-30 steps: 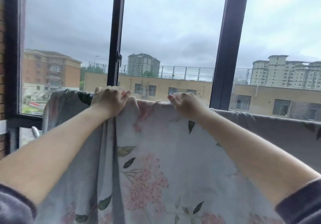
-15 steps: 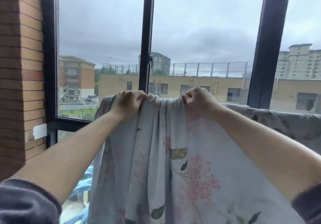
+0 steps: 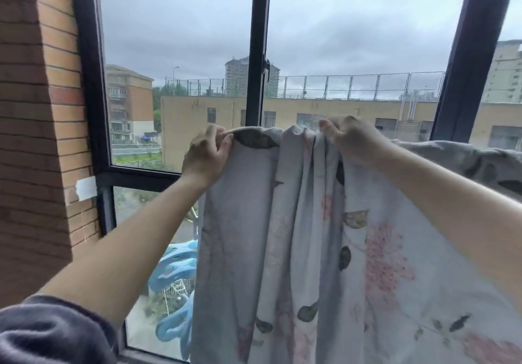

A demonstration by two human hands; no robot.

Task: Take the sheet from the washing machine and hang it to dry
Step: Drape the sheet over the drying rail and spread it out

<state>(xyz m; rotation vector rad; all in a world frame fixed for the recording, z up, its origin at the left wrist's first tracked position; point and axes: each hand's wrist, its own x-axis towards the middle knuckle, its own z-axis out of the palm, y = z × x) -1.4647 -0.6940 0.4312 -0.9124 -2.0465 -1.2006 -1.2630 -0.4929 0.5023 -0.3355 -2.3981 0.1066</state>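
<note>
A pale sheet printed with pink flowers and dark leaves hangs in front of the window, bunched in vertical folds and draped over a support hidden beneath it. My left hand pinches the sheet's top edge at its left end. About a hand's width to the right, my right hand grips the gathered top fold. More of the sheet runs off to the right behind my right forearm.
A dark-framed window fills the view straight ahead. A brick wall stands close on the left. Blue plastic hangers hang below my left forearm, beside the sheet's left edge.
The view has swung left, bringing the brick wall in. The sheet between my hands has gone from spread flat to bunched in folds, and both hands still hold its top edge.
</note>
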